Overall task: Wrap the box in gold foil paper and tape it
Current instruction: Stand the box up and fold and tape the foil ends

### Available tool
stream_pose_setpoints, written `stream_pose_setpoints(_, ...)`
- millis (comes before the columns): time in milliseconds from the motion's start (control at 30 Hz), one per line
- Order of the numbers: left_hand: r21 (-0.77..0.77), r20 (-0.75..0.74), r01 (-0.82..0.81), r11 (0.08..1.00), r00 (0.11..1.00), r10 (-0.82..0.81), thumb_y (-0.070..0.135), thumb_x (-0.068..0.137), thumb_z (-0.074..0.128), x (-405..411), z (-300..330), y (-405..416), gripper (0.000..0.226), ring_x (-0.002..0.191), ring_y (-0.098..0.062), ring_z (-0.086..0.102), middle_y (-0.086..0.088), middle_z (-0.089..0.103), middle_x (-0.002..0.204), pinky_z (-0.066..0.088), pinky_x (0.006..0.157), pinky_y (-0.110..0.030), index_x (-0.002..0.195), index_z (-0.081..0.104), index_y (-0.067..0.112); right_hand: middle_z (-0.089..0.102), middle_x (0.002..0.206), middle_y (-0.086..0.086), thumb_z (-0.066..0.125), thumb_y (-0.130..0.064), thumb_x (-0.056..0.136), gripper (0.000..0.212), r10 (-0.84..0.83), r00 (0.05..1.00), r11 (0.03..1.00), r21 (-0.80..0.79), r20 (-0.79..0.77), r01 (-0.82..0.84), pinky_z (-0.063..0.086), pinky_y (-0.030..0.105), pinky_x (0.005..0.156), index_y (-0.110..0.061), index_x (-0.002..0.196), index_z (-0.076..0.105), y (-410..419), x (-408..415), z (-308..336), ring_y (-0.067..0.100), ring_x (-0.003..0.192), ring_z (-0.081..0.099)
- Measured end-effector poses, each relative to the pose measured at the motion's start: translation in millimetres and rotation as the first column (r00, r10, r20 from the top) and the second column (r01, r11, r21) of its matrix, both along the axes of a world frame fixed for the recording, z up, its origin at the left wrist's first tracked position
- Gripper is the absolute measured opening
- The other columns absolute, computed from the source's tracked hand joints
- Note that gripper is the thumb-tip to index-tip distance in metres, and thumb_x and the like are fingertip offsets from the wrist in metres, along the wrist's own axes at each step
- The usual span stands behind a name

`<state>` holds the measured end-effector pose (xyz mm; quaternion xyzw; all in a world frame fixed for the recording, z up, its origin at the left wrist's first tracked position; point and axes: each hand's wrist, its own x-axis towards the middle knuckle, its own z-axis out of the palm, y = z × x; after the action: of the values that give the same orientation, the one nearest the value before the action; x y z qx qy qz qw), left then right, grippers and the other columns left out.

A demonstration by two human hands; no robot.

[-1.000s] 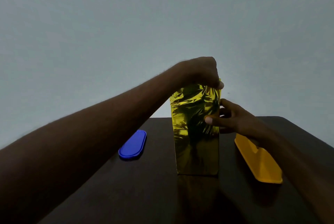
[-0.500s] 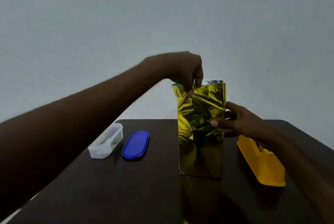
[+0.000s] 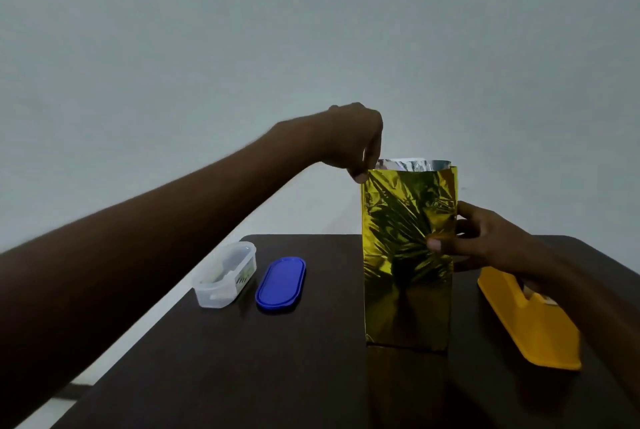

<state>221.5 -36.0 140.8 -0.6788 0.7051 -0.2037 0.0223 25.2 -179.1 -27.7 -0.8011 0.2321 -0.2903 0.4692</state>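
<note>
Dark wooden table [image 3: 242, 376] against a plain grey wall. Item one: the foil-wrapped box [image 3: 408, 276], upright at centre, gold paper open at the top with its silver lining showing. My left hand [image 3: 353, 141] pinches the paper's upper left corner; my right hand [image 3: 485, 238] grips the box's right side, thumb across the front. Left of it: clear container [image 3: 225, 279], blue lid [image 3: 281, 285]. Right: yellow tape dispenser [image 3: 530, 324].
</note>
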Motion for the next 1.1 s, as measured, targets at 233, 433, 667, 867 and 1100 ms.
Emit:
stream_pose_setpoints(233,0.069,-0.195,0.068,0.995,0.979,-0.053,0.041,0.072,0.083,1,10,4,0.031,0.102,-0.004,0.058,0.014,0.069,0.11,0.044,0.089,-0.028,0.1,0.076,0.03,0.071,0.11,0.002,0.083,-0.042,0.059,0.072,-0.006,1.0,1.0,-0.005,0.017,0.006,0.062,0.04,0.075,-0.029,0.125,0.056,3,1,1,0.016,0.096,0.072)
stream_pose_setpoints(433,0.04,-0.117,-0.005,0.999,0.993,0.01,0.03,0.073,0.084,2,3,-6,0.026,0.095,-0.013,0.06,0.004,0.071,0.098,0.044,0.077,-0.026,0.095,0.077,0.02,0.069,0.115,0.004,0.084,-0.04,0.066,0.077,-0.013,1.0,1.0,-0.009,0.0,0.013,0.062,0.038,0.074,-0.025,0.133,0.051,2,1,1,0.017,0.099,0.071)
stream_pose_setpoints(667,0.117,-0.121,-0.056,0.992,0.99,0.07,0.037,0.071,0.084,3,2,-6,0.029,0.103,-0.013,0.057,0.007,0.067,0.105,0.044,0.082,-0.028,0.097,0.075,0.025,0.072,0.11,0.002,0.085,-0.04,0.067,0.073,0.019,1.0,0.999,-0.033,-0.014,-0.02,0.062,0.039,0.076,-0.027,0.131,0.053,3,-1,5,0.016,0.098,0.072)
stream_pose_setpoints(867,-0.072,-0.332,-0.031,0.997,0.943,0.005,0.044,0.074,0.079,9,35,6,0.028,0.099,-0.01,0.064,0.003,0.074,0.1,0.051,0.089,-0.032,0.086,0.077,0.019,0.073,0.109,0.001,0.087,-0.043,0.067,0.067,0.053,0.999,0.996,-0.073,0.003,-0.053,0.061,0.041,0.079,-0.032,0.125,0.056,3,-3,2,0.016,0.099,0.072)
stream_pose_setpoints(1100,0.237,-0.43,-0.184,0.954,0.861,0.273,0.029,0.083,0.076,9,3,-41,0.043,0.081,-0.022,0.073,-0.007,0.069,0.091,0.059,0.057,-0.027,0.117,0.065,0.007,0.073,0.108,-0.001,0.084,-0.053,0.058,0.076,0.057,0.998,0.99,-0.133,0.02,-0.054,0.062,0.038,0.078,-0.034,0.126,0.055,6,-3,0,0.015,0.098,0.071)
